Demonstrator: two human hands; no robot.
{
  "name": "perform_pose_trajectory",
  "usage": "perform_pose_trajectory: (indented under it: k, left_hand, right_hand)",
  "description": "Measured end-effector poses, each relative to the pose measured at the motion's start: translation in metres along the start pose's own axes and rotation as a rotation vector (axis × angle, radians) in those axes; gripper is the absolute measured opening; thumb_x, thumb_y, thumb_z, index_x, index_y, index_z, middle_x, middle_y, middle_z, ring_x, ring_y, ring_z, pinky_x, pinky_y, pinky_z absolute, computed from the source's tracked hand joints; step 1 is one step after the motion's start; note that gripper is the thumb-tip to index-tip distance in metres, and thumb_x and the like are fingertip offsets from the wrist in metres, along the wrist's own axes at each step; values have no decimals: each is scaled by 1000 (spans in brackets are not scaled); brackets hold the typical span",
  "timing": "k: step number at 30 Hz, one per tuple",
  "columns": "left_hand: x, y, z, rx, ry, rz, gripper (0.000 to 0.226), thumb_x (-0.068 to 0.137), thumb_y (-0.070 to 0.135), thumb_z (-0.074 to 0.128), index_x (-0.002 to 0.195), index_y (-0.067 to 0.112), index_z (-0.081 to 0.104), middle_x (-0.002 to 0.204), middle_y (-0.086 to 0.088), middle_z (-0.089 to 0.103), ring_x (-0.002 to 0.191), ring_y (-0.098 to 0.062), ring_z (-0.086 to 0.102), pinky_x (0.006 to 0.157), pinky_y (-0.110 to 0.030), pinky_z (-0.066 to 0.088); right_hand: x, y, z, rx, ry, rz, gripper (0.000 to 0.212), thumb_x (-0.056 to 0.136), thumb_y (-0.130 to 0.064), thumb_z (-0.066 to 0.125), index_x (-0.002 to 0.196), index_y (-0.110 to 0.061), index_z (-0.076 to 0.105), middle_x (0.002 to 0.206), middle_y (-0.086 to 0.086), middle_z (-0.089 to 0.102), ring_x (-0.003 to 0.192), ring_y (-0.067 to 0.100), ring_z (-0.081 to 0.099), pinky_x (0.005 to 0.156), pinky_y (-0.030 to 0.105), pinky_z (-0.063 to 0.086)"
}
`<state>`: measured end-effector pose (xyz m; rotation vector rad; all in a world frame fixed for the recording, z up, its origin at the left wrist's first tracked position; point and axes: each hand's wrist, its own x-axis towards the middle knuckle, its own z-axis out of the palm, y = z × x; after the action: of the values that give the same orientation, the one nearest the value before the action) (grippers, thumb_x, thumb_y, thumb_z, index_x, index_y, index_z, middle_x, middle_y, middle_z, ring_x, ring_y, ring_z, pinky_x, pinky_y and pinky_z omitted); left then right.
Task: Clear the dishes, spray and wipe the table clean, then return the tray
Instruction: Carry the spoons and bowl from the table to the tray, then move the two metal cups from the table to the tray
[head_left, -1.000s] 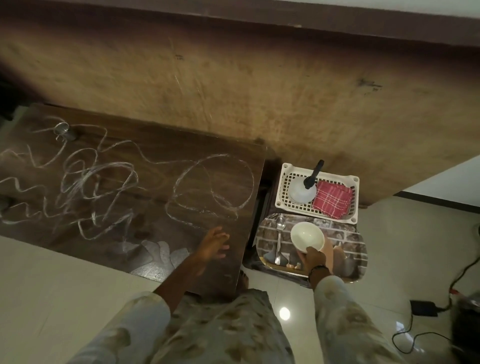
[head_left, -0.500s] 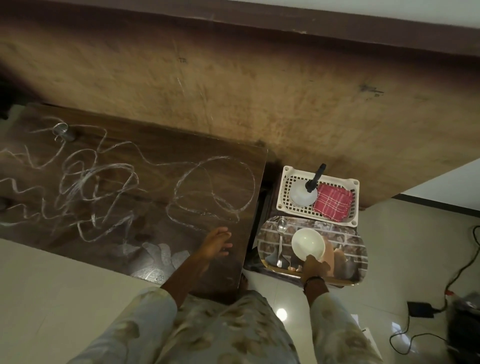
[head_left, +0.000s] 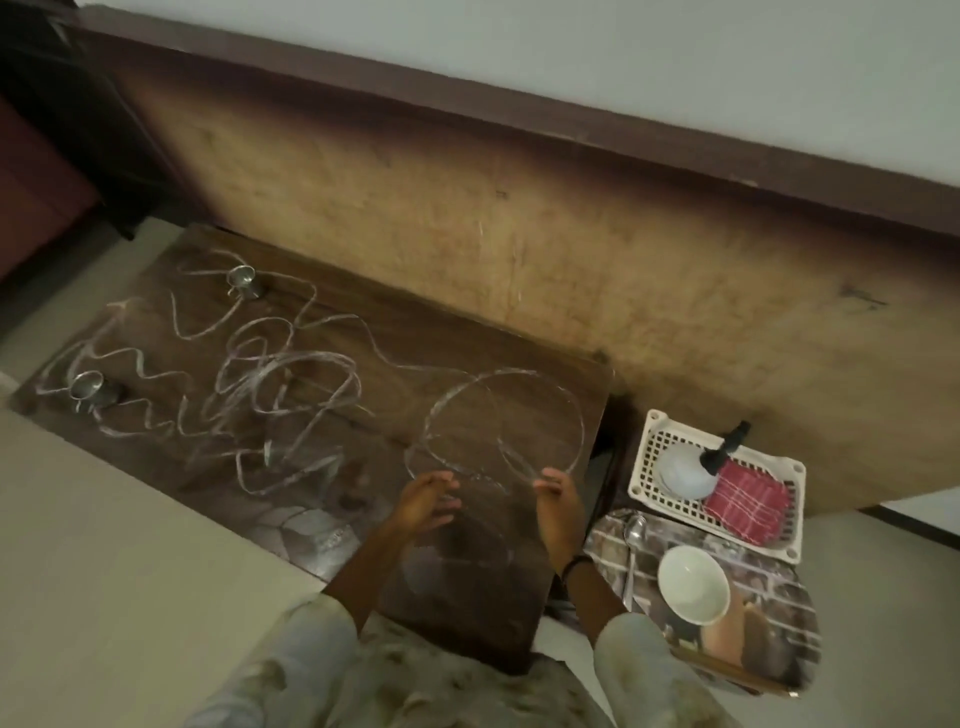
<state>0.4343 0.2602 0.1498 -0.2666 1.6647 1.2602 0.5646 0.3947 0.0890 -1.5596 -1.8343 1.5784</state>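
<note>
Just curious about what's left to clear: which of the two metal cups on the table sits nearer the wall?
The steel cup at the table's far edge; the other cup stands near the left end, closer to the person.

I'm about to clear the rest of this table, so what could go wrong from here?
1. The two steel cups stand at the table's far left end, one by the edge; a stretched reach might tip them.
2. The tray already holds a bowl and spoon, so added cups could knock them.
3. Chalk marks may smear if a sleeve drags across.

Worn brown board (head_left: 571, 249) leans on white wall (head_left: 623, 62); pale floor (head_left: 104, 597).
</note>
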Motion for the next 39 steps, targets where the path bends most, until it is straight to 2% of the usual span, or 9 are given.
perform_pose_trajectory:
  k: [2,6,11,17,21,24,28,35,39]
  left_hand:
    - [6,12,-26,-34,19,25,11,95,13,49,101,15,58,105,-6,62,73,-13,63,65,-26,50]
    - [21,35,-92,-110,48,90,16,96,13,47,108,12,56,119,-11,60,83,-17,62,71,-28,49]
    - [56,72,-202,-250,96,70,16,96,8,43,106,7,56,127,-18,55,81,-20,59,73,-29,47]
    - [105,104,-356,-339,240,59,28,95,8,46,120,-2,56,113,-14,59,78,-18,59,64,-24,50]
    - [133,119,-457,-421,362,53,16,95,7,44,94,6,60,87,-9,61,70,-19,61,63,-26,49]
    - [164,121,-534,-323,549,37,22,97,5,41,81,12,54,83,-9,58,78,-27,59,61,-27,52]
    - [202,116,-610,132,923,-48,31,93,12,49,120,-1,52,118,-30,58,111,-47,54,93,-49,43]
    - [254,121,-663,314,997,-75,31,92,15,52,116,-5,56,114,-34,59,109,-50,54,94,-51,43]
    - [265,119,-668,382,1009,-28,27,92,12,52,104,-9,63,105,-36,61,103,-51,55,90,-51,44]
  right_hand:
    - [4,-28,26,-30,-118,-10,18,93,-4,52,107,-11,61,89,2,62,81,21,56,63,18,41]
    - [14,-76,95,-76,-264,-13,19,89,-2,53,96,-17,62,88,3,65,82,22,59,76,35,49]
    - [29,-134,209,-174,-379,-47,20,89,-2,53,85,-20,61,91,6,67,87,22,61,78,30,48]
    - [54,-189,367,-300,-539,-20,26,88,-4,57,76,-26,60,85,2,66,80,16,59,72,27,48]
    - [60,-224,458,-315,-603,17,27,89,-1,55,75,-23,60,73,-4,62,67,10,54,57,18,41]
    - [66,-240,515,-341,-686,77,25,91,2,51,79,-18,58,75,-1,61,68,11,53,54,16,40]
    - [78,-252,569,-380,-747,79,12,92,-6,52,96,-13,61,88,0,62,80,12,57,63,16,45]
    - [112,-271,632,-393,-750,76,23,95,-2,49,116,1,58,87,-1,61,72,5,55,60,14,43]
    - [127,-282,659,-369,-727,86,21,95,-1,48,113,-5,58,98,7,63,74,6,56,68,19,45]
